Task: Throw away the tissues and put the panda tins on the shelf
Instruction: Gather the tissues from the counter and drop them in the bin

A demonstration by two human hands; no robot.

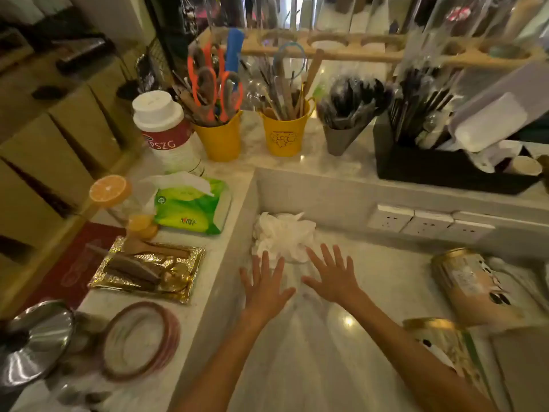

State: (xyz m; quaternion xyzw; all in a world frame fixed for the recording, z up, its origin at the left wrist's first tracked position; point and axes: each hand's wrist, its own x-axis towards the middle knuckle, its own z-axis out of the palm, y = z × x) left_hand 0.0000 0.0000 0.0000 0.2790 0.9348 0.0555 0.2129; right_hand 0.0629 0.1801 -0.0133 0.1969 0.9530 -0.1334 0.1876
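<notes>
A heap of crumpled white tissues point(282, 234) lies in the far left corner of the low marble counter point(386, 281). My left hand point(265, 288) and my right hand point(334, 276) hover side by side just in front of the heap, palms down, fingers spread, holding nothing. The left fingertips almost reach the heap's near edge. Two gold panda tins lie at the right: one on its side point(472, 288), the other nearer me at the lower right point(442, 343), partly cut off behind my right forearm.
On the raised ledge at the left sit a green tissue pack point(193, 205), a gold tray point(148, 269), stacked plates point(141, 340) and a steel lid point(35, 340). Yellow buckets of scissors and tools point(221, 138) and a black cutlery box point(445, 171) stand behind. Wall sockets point(427, 223) face the counter.
</notes>
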